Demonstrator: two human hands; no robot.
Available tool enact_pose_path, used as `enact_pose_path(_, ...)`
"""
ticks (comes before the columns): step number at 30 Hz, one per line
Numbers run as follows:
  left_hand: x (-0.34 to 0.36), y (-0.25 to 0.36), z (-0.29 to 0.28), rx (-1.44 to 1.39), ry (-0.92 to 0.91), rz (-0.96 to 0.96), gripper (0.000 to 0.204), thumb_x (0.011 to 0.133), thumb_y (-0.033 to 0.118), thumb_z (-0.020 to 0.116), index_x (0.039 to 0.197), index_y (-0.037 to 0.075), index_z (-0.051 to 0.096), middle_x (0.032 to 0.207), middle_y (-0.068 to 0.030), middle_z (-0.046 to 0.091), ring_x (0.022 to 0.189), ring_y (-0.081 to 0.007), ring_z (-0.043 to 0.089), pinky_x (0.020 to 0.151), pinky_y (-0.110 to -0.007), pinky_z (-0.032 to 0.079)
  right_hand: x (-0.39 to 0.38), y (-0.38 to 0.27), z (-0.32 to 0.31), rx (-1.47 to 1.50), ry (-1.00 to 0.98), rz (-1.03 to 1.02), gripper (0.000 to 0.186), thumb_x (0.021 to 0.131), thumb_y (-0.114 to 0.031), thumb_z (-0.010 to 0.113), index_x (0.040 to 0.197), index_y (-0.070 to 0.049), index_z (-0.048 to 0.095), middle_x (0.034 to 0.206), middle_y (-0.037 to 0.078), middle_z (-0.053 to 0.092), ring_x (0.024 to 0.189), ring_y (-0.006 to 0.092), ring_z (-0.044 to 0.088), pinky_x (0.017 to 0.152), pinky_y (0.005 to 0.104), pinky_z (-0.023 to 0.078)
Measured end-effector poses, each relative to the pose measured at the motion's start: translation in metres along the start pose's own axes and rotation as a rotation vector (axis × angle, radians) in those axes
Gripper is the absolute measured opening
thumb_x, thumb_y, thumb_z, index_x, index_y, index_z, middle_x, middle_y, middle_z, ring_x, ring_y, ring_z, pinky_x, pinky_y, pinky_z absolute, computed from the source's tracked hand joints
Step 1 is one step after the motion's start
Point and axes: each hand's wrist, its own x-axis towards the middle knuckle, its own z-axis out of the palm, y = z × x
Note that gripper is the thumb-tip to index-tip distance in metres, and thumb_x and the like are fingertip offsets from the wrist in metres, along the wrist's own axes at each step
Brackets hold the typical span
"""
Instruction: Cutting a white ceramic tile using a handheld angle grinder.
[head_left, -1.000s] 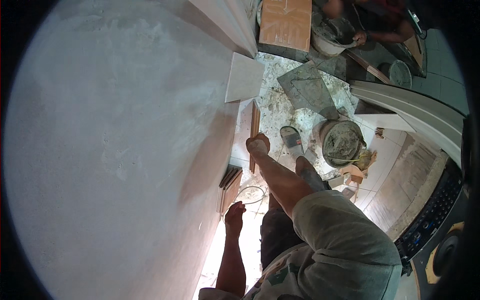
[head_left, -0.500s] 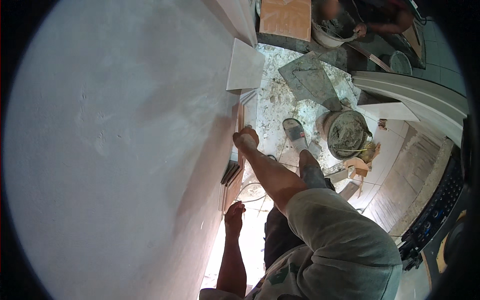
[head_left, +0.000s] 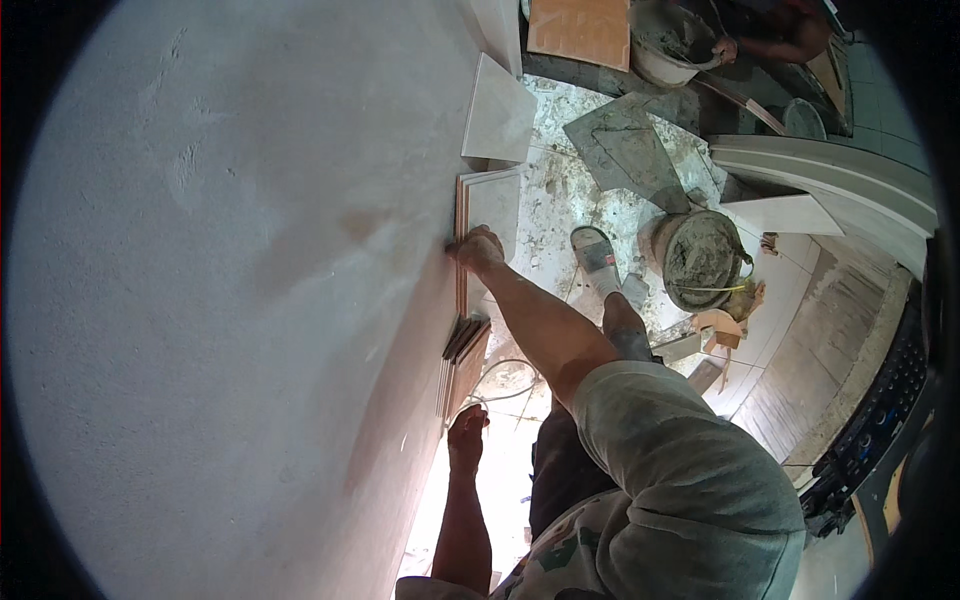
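Observation:
Several flat tiles stand on edge in a stack leaning against the grey wall on my left. My right hand is closed over their upper edge, its fingers on the wall side. Nearer to me, a second stack of darker-backed tiles leans against the same wall. Just below it is my left hand, its fingers curled together; anything inside them is too small to make out. A pale cable loops close to the left hand.
A single tile leans on the wall farther off. Ahead lies a mortar-stained board, with a bucket of mortar to its right. A person's hand holds a tub at the far right. A black crate stands at right.
My right hand has moved slightly left and farther away, now over the tile edges. The farther tiles stand apart from the nearer stack. My left hand has hardly moved.

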Motion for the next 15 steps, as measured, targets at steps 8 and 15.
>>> enact_pose_path(8, 0.003, 0.006, 0.014, -0.027, -0.067, 0.067, 0.025, 0.093, 0.012, 0.058, 0.113, -0.002, 0.062, 0.091, -0.0067, 0.064, 0.085, -0.0148, 0.06, 0.081, -0.028, 0.047, 0.006, 0.017, -0.016, -0.029, -0.074, -0.122, 0.058, 0.063, -0.044, 0.08, 0.096, 0.0, 0.061, 0.097, 0.018, 0.069, 0.091, 0.0294, 0.068, 0.085, 0.0353, 0.052)
enact_pose_path(15, -0.004, 0.022, 0.024, 0.055, -0.089, 0.104, 0.026, 0.094, 0.014, 0.056, 0.113, -0.003, 0.061, 0.09, -0.0083, 0.065, 0.087, -0.0154, 0.061, 0.082, -0.028, 0.047, -0.027, 0.035, -0.039, -0.026, -0.089, -0.184, 0.066, 0.067, -0.042, 0.081, 0.111, 0.0, 0.056, 0.115, 0.024, 0.06, 0.114, 0.035, 0.057, 0.096, 0.0395, 0.047)
